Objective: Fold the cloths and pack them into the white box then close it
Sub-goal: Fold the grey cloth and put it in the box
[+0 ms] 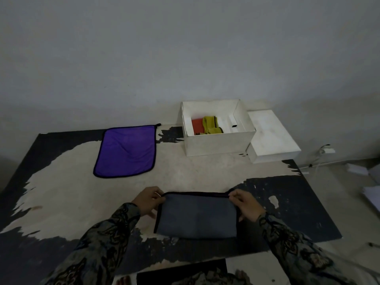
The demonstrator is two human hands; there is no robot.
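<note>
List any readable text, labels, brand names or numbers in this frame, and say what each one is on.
None can be read.
White box: plain walls, no print.
Lid beside it: blank.
Purple cloth and grey cloth: no visible tag or logo.
Small white item inside the box: too small and dim to tell.

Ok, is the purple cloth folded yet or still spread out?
Spread out. The purple cloth lies flat in a single layer on the table, untouched; both hands are on the grey cloth.
</note>
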